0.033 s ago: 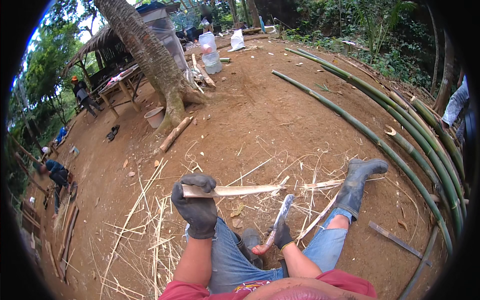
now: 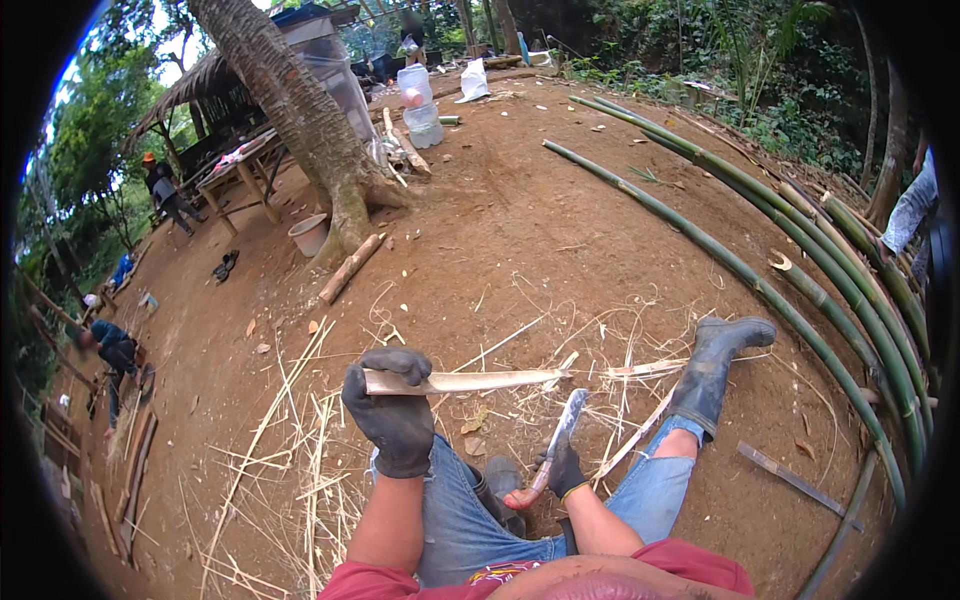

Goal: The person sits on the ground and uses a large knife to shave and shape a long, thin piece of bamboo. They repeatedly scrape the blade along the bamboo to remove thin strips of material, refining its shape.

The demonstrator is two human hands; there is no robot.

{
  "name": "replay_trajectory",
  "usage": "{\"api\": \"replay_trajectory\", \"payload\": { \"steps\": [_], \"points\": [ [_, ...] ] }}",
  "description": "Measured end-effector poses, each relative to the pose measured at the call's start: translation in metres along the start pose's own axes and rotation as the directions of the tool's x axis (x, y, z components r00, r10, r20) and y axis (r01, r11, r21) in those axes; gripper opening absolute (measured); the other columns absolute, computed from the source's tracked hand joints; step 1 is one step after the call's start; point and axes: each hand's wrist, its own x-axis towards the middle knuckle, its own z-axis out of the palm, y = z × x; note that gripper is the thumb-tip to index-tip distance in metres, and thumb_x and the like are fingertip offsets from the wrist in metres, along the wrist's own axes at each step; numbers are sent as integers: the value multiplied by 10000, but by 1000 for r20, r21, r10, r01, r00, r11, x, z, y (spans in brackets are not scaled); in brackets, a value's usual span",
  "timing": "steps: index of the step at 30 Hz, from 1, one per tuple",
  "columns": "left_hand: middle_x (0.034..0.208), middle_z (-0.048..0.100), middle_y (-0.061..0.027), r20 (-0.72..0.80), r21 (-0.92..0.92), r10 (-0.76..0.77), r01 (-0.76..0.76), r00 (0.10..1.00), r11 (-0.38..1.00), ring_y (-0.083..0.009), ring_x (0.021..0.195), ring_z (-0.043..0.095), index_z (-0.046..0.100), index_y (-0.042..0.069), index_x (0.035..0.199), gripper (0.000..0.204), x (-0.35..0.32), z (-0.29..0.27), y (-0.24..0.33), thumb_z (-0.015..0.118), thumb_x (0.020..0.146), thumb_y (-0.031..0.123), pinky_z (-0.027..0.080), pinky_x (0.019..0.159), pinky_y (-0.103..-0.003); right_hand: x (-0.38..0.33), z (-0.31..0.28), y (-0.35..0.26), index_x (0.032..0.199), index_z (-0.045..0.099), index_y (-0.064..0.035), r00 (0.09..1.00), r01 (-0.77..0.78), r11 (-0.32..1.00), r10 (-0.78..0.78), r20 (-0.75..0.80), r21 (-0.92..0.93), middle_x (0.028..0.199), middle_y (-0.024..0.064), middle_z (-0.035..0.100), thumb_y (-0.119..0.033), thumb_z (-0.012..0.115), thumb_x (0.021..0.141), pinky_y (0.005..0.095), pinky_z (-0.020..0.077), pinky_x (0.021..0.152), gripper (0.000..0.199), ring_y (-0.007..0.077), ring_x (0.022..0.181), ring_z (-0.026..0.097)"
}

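Note:
My left hand [image 2: 392,418], in a dark glove, is closed round one end of a pale split bamboo strip [image 2: 490,381]. The strip points right, roughly level, above the shavings. Lower down, my right hand [image 2: 564,468], also gloved, grips a large knife [image 2: 567,418]. Its blade slants up and away, and the reddish handle end [image 2: 518,499] sticks out toward me. The blade tip is just below the strip's far end in the picture; whether they touch I cannot tell. Part of the handle is hidden in my right hand.
Bamboo shavings [image 2: 315,470] litter the ground around my legs. My boot [image 2: 722,365] is stretched out to the right. Long green bamboo poles [image 2: 720,250] lie at right, near a flat metal bar [image 2: 795,480]. A tree trunk [image 2: 290,100], bucket [image 2: 309,236] and log [image 2: 352,269] stand farther off; people work nearby.

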Motion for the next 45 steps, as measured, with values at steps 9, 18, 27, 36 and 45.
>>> {"api": "replay_trajectory", "payload": {
  "steps": [9, 18, 27, 36, 45],
  "points": [
    [685, 482, -58, -54, -16, 30, -31, 998, 999, -195, 708, 459, 573, 58, 866, 398, -1, 6, 4, 413, 980, 404, 392, 764, -376, -8, 3, -1, 1053, 516, -32, 998, 56, 997, -58, -32, -59, 749, 126, 553, -652, 472, 918, 417, 522, 541, 636, 242, 585, 576],
    [684, 495, -60, -39, -9, 28, -28, 999, 1000, -190, 700, 467, 596, 48, 871, 411, -3, 5, 5, 415, 976, 402, 399, 754, -373, -9, 2, 1, 1038, 519, -26, 996, 87, 992, -90, -28, -91, 757, 125, 559, -642, 480, 920, 419, 528, 549, 629, 245, 596, 582],
    [694, 487, -58, -28, 21, 51, -50, 998, 999, -195, 707, 472, 587, 41, 877, 403, -4, 6, 5, 421, 970, 395, 406, 763, -375, -6, 3, 1, 1034, 516, -18, 998, 54, 996, -57, -40, -76, 738, 120, 561, -651, 475, 918, 420, 526, 545, 645, 248, 596, 588],
    [678, 385, -15, -52, -89, 24, -29, 998, 996, -160, 701, 422, 578, 43, 1025, 291, 23, -11, 7, 492, 962, 313, 389, 721, -317, 32, -17, -3, 1007, 520, -78, 987, 160, 987, -161, 21, 33, 781, 106, 581, -605, 459, 947, 418, 522, 598, 533, 251, 664, 605],
    [592, 366, -3, -229, 47, -65, 78, 971, 996, -166, 604, 379, 610, 17, 986, 303, 89, -83, 12, 492, 829, 247, 345, 641, -347, 55, 25, -53, 1025, 523, -30, 988, 79, 985, -56, 146, -155, 791, 100, 597, -585, 551, 910, 384, 544, 578, 568, 211, 649, 618]
  ]
}}
